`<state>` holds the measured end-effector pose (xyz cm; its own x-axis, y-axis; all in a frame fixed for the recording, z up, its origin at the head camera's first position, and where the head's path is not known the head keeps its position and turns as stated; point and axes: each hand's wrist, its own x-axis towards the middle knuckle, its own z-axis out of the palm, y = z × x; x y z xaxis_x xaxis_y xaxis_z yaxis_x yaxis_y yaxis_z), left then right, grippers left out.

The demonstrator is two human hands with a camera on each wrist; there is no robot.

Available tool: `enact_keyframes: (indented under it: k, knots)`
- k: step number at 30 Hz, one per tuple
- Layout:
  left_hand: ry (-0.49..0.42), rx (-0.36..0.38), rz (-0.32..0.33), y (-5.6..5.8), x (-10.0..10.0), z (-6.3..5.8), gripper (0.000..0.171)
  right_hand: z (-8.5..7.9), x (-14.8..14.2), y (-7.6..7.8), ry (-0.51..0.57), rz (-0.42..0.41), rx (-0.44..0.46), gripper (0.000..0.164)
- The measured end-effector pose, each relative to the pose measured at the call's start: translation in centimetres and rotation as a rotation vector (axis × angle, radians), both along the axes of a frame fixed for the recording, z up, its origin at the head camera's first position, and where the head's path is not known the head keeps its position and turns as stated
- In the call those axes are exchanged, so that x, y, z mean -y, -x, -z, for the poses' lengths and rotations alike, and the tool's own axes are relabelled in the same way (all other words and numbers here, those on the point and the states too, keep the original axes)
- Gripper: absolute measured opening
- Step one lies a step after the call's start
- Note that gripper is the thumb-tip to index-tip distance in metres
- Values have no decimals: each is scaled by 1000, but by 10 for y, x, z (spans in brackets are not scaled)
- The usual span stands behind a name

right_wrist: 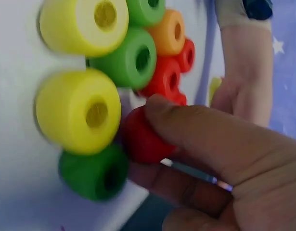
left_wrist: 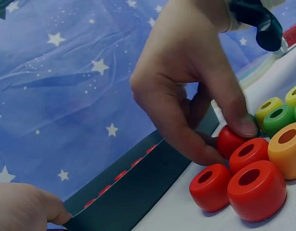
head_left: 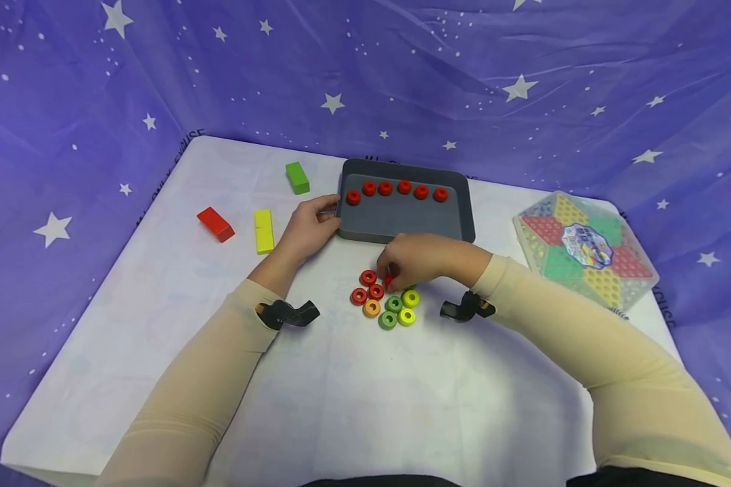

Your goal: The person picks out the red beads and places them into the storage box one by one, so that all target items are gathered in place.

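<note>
My right hand (head_left: 419, 258) pinches a red ring-shaped bead (right_wrist: 144, 139) between thumb and fingers, at the edge of a cluster on the table. The cluster holds three other red beads (left_wrist: 257, 190), an orange bead (head_left: 371, 308), and several green (head_left: 388, 320) and yellow beads (right_wrist: 80, 111). In the right wrist view, a dark green bead (right_wrist: 95, 171) lies close to the pinched one. My left hand (head_left: 309, 226) holds the left side of a dark grey tray (head_left: 402, 220). Several red beads (head_left: 405, 187) stand in a row inside it, towards the back.
Left of the tray lie a green block (head_left: 297, 178), a yellow block (head_left: 264, 231) and a red block (head_left: 216, 224). A hexagonal game board (head_left: 563, 260) with coloured sections lies at the right. A starry purple cloth (head_left: 390, 81) hangs behind the white table (head_left: 365, 406).
</note>
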<state>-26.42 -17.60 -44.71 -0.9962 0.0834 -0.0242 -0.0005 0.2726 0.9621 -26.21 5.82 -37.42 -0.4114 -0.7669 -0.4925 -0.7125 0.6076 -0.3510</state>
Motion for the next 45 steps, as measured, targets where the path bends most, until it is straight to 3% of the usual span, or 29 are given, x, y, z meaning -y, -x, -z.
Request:
enact_keyframes:
  k: [6,12,15,19,25,32,36,41,45]
  knots:
    - [-10,12,-1,-1,0,1,53,-11,-11,27,165,36,1,17]
    - [-10,16,5,-1,0,1,53,-17,-7,70,283,217,-5,22]
    - [-15,19,10,-2,-2,1,53,-13,-1,90,285,293,-35,19]
    - [-26,27,25,-3,-7,1,53,-2,5,109,238,311,-53,20]
    - [-29,18,42,-3,-15,0,53,9,3,121,158,319,-76,19]
    - [-6,11,31,-2,-13,-2,53,3,0,118,140,336,-125,24]
    - [-11,14,16,-2,-8,-3,53,-9,-2,105,179,334,-172,31]
    - [-27,18,8,-1,-3,-2,53,-25,-8,63,263,294,-205,38]
    - [-19,21,-10,1,0,0,53,-18,-9,20,255,191,-175,34]
